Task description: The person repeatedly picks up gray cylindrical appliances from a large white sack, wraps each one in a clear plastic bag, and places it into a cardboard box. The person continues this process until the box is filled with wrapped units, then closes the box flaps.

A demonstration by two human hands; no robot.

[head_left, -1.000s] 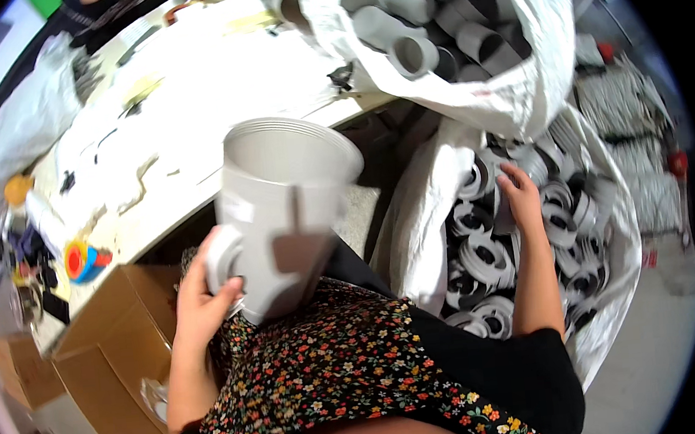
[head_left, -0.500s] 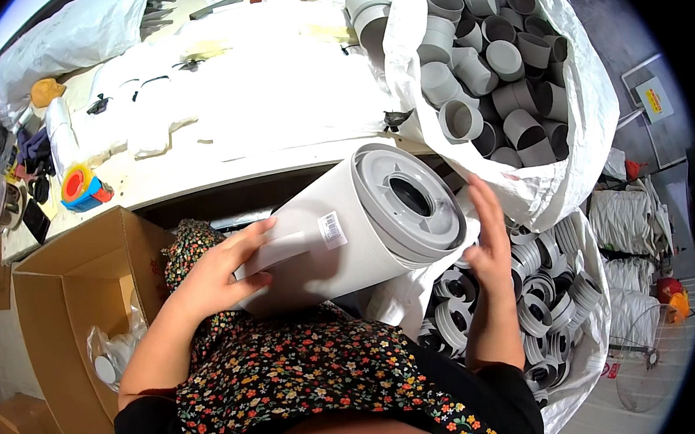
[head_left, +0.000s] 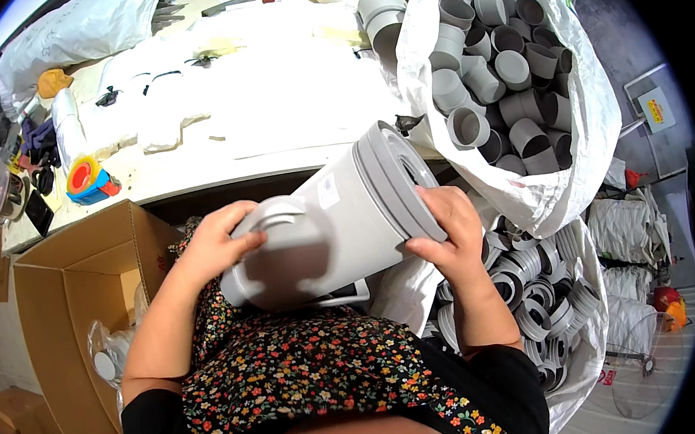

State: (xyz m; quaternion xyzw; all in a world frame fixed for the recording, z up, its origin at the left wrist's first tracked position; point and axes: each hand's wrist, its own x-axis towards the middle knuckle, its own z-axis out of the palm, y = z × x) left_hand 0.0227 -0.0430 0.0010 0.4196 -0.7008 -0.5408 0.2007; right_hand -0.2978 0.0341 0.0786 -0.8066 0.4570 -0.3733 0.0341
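We hold one grey plastic jug (head_left: 332, 227) on its side above our lap, its ringed mouth turned to the right and its handle facing up. Our left hand (head_left: 215, 245) grips the handle end, fingers curled over the loop; our right hand (head_left: 449, 232) clasps the rim, thumb beneath and fingers spread across the ring. To the right, two white woven sacks stand open: the far sack (head_left: 576, 153) holds many grey cup-shaped parts, too many to count, and the near sack (head_left: 582, 353) holds stacked grey rings. On the left sits one open cardboard box (head_left: 53, 287). Beyond the jug lies a white worktable (head_left: 271, 115) with an orange tape roll (head_left: 82, 175).
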